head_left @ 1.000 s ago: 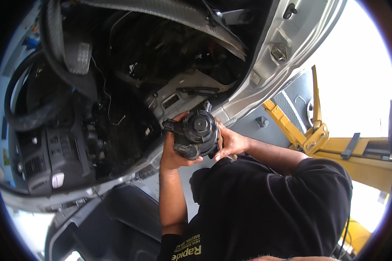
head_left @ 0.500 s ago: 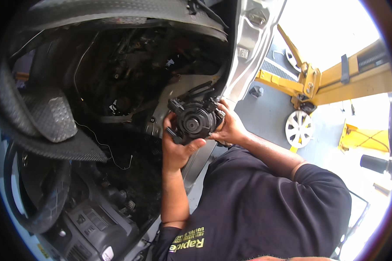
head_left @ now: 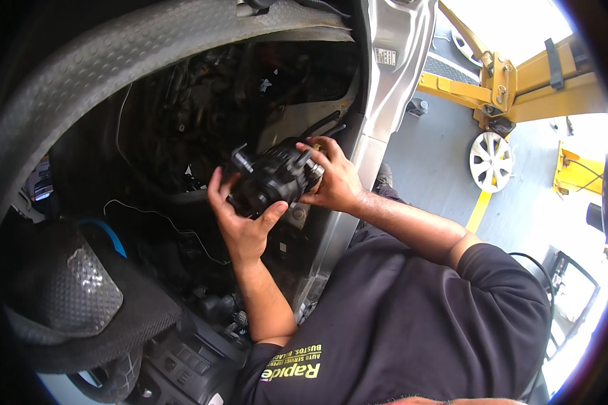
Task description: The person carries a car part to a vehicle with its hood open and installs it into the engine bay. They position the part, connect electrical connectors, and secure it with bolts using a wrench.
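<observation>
Between both hands I hold a black car part [head_left: 273, 177], compact and bulky, with a rod-like fitting sticking out on its left and a metallic fitting on its right. Its kind is not plain; half a second ago it showed a round, ringed face like a pulley. My left hand [head_left: 240, 226] grips it from below left, thumb and fingers apart around the body. Wrapped about its right side is my right hand [head_left: 334, 175], fingers over the top. The part is above the dark opening [head_left: 196, 115] in the vehicle, apart from the surfaces around it.
A thin pale wire [head_left: 162, 214] hangs across the opening. Padded grey trim [head_left: 182, 30] arches above, and the silver door frame [head_left: 385, 88] runs along the right. Beyond stand a yellow lift [head_left: 507, 84] and a wheel cover [head_left: 491, 162] on the grey floor.
Both hands have moved slightly left with the part and turned it, so its round face no longer points at me. The whole view has shifted too.
</observation>
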